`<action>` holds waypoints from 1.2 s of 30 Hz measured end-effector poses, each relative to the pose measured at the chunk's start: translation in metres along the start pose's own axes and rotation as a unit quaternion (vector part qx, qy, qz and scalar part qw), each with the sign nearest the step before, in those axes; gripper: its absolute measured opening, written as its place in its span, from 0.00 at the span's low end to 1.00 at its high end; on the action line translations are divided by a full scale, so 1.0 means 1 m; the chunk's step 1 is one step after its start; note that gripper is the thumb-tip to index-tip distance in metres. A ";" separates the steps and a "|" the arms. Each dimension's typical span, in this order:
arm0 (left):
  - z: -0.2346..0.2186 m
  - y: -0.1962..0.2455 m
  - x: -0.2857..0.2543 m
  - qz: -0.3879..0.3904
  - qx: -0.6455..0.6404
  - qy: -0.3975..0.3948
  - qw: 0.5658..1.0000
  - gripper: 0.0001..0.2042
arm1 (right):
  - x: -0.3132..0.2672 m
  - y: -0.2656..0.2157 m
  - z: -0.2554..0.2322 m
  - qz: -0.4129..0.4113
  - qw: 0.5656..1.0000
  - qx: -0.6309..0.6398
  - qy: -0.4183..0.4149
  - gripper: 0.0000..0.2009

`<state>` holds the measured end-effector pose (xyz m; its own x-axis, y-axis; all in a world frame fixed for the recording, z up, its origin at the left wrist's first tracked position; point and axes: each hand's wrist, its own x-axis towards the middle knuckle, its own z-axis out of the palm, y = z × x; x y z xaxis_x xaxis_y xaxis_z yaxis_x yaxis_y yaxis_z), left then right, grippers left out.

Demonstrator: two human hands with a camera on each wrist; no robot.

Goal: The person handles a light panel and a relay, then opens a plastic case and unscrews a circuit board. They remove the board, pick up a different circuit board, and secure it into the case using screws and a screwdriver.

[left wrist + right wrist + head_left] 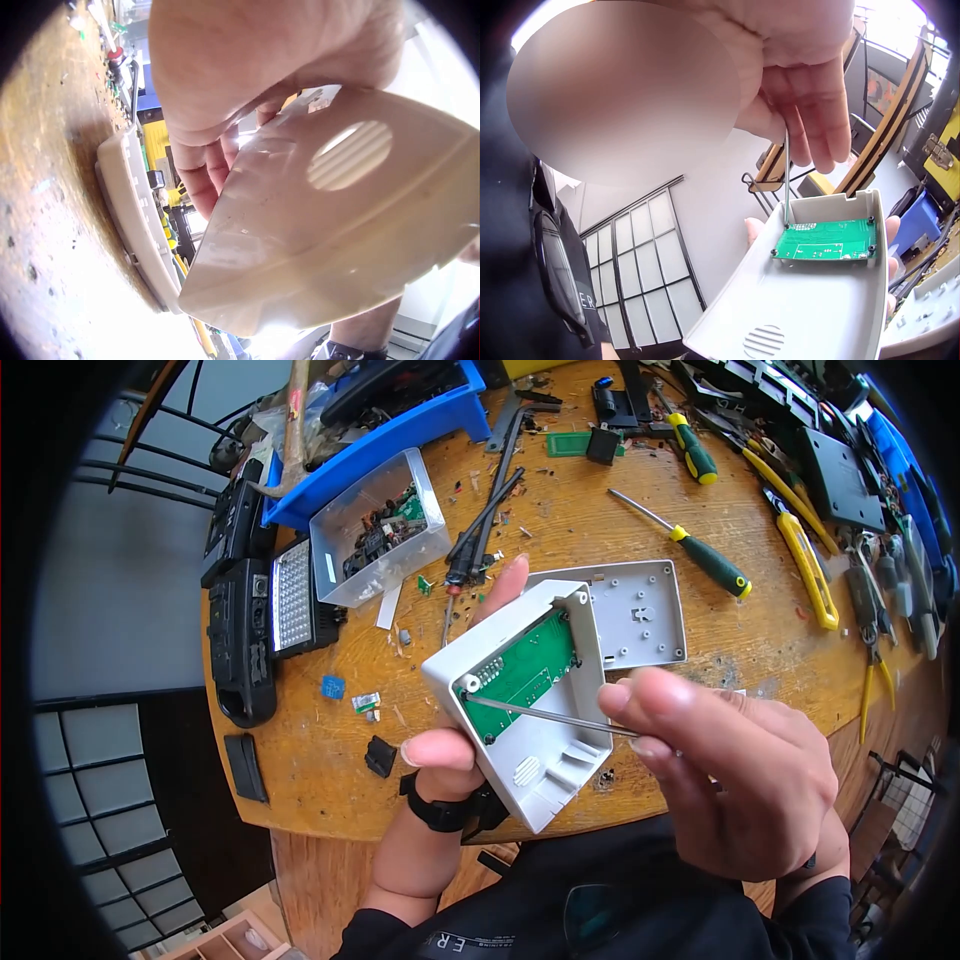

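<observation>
My left hand (440, 752) grips a white plastic housing (540, 800) from beneath, thumb along its near side and fingers at the far edge. Inside the housing sits a green circuit board (525, 678) with dark screws near its corners. My right hand (745, 770) pinches a thin metal screwdriver shaft (560, 717); the handle is hidden in the hand. Its tip meets the screw at one corner of the board, seen also in the right wrist view, where the shaft (787, 180) drops to the board (821, 241). Oval vent slots (351, 156) show on the housing's outside.
A matching white cover (645, 615) lies behind the housing. Around it are a green-and-yellow screwdriver (712, 560), a yellow utility knife (808, 565), a clear bin of parts (430, 545), a blue tray (375, 435) and small scraps. Black devices (240, 640) line the left edge.
</observation>
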<state>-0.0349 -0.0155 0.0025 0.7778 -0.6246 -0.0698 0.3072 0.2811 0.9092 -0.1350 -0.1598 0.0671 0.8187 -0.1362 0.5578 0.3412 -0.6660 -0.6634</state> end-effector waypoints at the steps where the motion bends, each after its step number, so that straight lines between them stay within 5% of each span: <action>1: -0.001 0.001 0.000 -0.001 0.001 -0.009 1.000 0.69 | -0.001 -0.001 0.001 0.013 1.000 0.008 0.009 0.15; 4: 0.000 0.000 -0.002 0.001 -0.002 -0.007 1.000 0.69 | -0.007 0.003 -0.002 0.015 0.999 0.036 -0.004 0.16; 10: 0.001 -0.005 -0.001 0.020 -0.026 0.008 0.999 0.68 | 0.004 -0.013 -0.019 -0.066 0.986 -0.113 -0.107 0.15; 15: 0.001 -0.010 -0.003 0.031 -0.023 0.000 0.999 0.66 | 0.002 -0.019 -0.017 -0.012 0.991 -0.077 -0.108 0.16; 18: 0.003 -0.011 -0.006 0.011 -0.024 0.004 1.000 0.66 | 0.000 -0.012 -0.020 -0.054 0.988 -0.105 -0.096 0.16; 19: 0.002 -0.012 -0.006 0.019 -0.016 -0.004 1.000 0.66 | -0.001 0.005 -0.023 -0.169 0.976 -0.111 -0.084 0.18; 22: 0.006 -0.011 -0.007 0.025 0.013 0.000 1.000 0.65 | -0.014 -0.021 0.019 -0.041 0.982 -0.029 0.184 0.19; 23: 0.007 -0.011 -0.007 0.023 0.033 0.013 0.999 0.64 | -0.006 -0.025 0.000 -0.022 0.998 -0.031 0.057 0.16; 25: -0.001 -0.019 -0.005 0.047 0.006 -0.016 0.999 0.64 | -0.002 -0.022 -0.012 -0.003 0.997 -0.032 -0.070 0.14; 27: -0.003 -0.017 -0.005 0.071 -0.022 -0.044 0.996 0.63 | -0.001 -0.018 -0.013 -0.012 0.996 -0.031 -0.088 0.14; 31: 0.009 0.009 -0.007 -0.109 0.015 0.020 0.994 0.74 | 0.002 -0.021 -0.014 -0.030 0.992 -0.059 -0.108 0.15; 36: 0.007 0.007 -0.007 -0.127 0.018 0.015 0.992 0.75 | -0.001 -0.028 -0.016 0.033 0.987 -0.098 -0.122 0.24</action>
<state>-0.0415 -0.0141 0.0121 0.6943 -0.6497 -0.3096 0.4759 0.0919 0.8747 -0.1530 -0.1534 0.0929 0.9315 -0.0197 0.3633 0.2063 -0.7939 -0.5720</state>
